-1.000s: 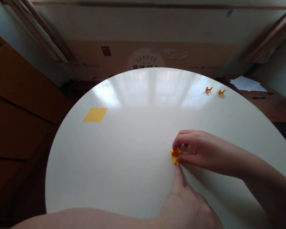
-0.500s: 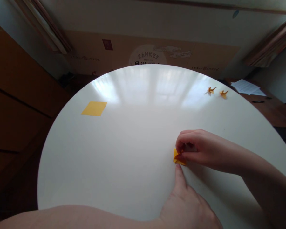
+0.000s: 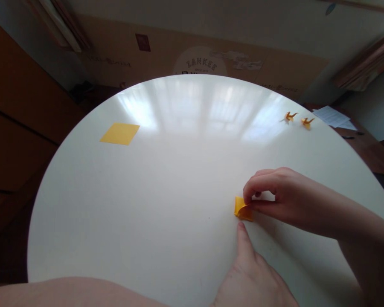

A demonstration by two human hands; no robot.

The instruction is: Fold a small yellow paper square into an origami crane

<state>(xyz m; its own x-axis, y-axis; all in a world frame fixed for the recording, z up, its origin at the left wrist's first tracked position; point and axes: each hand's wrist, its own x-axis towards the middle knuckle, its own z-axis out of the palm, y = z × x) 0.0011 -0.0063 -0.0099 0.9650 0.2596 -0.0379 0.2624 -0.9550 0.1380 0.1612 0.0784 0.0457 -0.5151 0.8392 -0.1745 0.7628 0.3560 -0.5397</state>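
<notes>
A small folded piece of yellow origami paper (image 3: 240, 207) lies on the white table, one flap raised and curled. My right hand (image 3: 270, 187) comes in from the right and pinches that flap between thumb and forefinger, the other fingers curled in. From the lower left, my left hand (image 3: 252, 268) reaches across with its forefinger stretched out. That fingertip rests just below the near edge of the folded paper. The left hand's other fingers are mostly hidden beneath it.
A flat yellow paper square (image 3: 120, 134) lies on the round white table (image 3: 153, 183) at the far left. Two small folded paper cranes (image 3: 290, 116) stand near the far right edge. White sheets (image 3: 334, 116) lie on a brown surface beyond the table.
My right hand has shifted slightly right, lifting the flap so more of the paper shows. My left fingertip has drawn back a little from the paper. The camera view has tilted slightly.
</notes>
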